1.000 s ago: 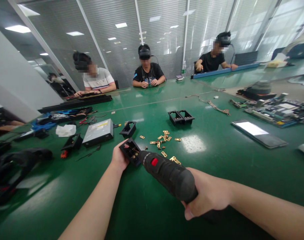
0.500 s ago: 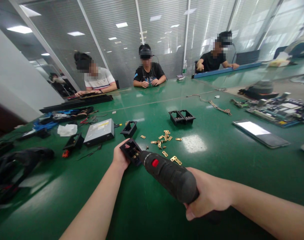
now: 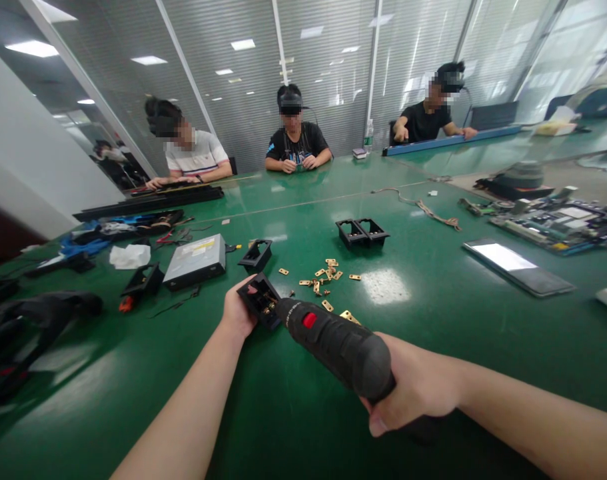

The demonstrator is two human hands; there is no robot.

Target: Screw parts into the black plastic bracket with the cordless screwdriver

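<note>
My left hand (image 3: 237, 312) grips a black plastic frame (image 3: 266, 313) by its left side, tilted so its inside faces me. Brass-coloured pieces show within the frame. Wrapped round the handle of a black cordless drill (image 3: 333, 343) with a red switch is my right hand (image 3: 408, 387). The drill's nose points into the frame; its tip is hidden from me. Just beyond lie several small brass plates (image 3: 327, 305) and a few screws (image 3: 292, 293). Another black frame (image 3: 256, 255) stands behind my left hand, and two joined black frames (image 3: 362, 233) stand farther back.
A silver disc drive (image 3: 196, 262), white tissue (image 3: 130, 257) and another black frame (image 3: 142, 281) lie to the left. On the right are a tablet-like device (image 3: 518, 268) and circuit boards (image 3: 558, 220). Three people sit across the green table (image 3: 293, 413).
The view has shifted very slightly, so things sit a little farther left. Both hands keep their holds, with the drill still against the frame.
</note>
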